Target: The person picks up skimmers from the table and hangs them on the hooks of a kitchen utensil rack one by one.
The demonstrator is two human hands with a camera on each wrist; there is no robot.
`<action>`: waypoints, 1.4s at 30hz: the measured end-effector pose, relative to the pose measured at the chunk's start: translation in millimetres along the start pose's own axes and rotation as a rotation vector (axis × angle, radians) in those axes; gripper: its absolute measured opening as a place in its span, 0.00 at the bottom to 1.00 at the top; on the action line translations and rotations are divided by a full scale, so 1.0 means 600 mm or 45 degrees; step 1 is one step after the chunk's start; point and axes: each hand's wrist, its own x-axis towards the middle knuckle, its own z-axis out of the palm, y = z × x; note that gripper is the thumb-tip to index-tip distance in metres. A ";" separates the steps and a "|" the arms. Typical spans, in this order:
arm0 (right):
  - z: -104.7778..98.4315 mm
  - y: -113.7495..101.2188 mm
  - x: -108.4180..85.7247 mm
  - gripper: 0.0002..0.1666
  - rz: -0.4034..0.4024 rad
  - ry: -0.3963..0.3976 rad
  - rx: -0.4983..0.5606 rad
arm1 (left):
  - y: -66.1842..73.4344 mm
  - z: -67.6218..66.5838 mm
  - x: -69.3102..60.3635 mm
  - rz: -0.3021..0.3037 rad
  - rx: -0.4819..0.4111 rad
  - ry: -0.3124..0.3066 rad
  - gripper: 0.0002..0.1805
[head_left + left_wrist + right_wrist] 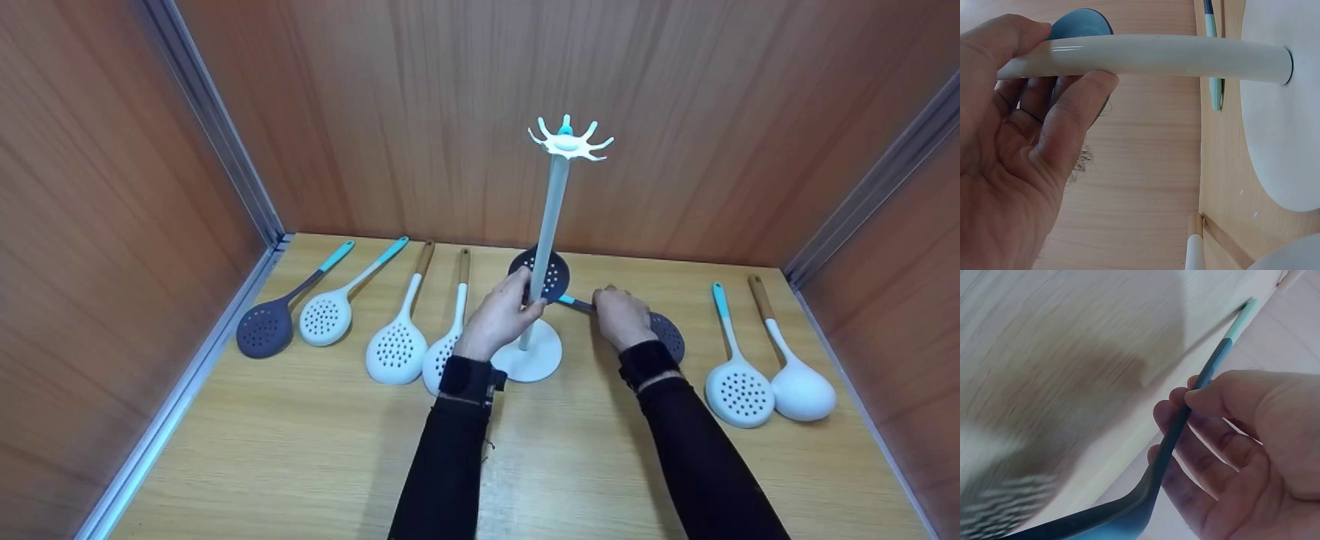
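Observation:
A white utensil stand (pixel 553 202) rises from a round base, with a ring of curved hooks at its top. My left hand (pixel 501 315) grips its pole partway up, thumb and fingers around it in the left wrist view. Behind the pole is a dark perforated skimmer head (pixel 555 279); a teal tip (pixel 565 129) shows among the hooks. To the right of the base, my right hand (pixel 624 316) pinches the dark handle (pixel 1171 439) of another skimmer (pixel 667 337). That handle ends in teal, and the hand covers part of it.
On the left lie a dark skimmer (pixel 265 328), a white teal-handled one (pixel 325 319) and two wooden-handled white ones (pixel 396 352). A white skimmer (pixel 739 394) and a white ladle (pixel 802 390) lie right. Wood panels (pixel 480 112) enclose the back and sides.

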 end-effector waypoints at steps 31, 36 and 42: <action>-0.003 0.005 0.007 0.14 0.042 0.152 0.107 | 0.000 -0.001 0.003 -0.047 0.008 -0.030 0.09; 0.005 0.022 0.016 0.15 0.033 0.242 0.154 | 0.000 -0.001 0.003 -0.030 0.016 -0.022 0.10; -0.020 0.009 -0.001 0.18 0.063 0.321 0.213 | 0.000 -0.001 0.002 0.006 0.057 -0.006 0.10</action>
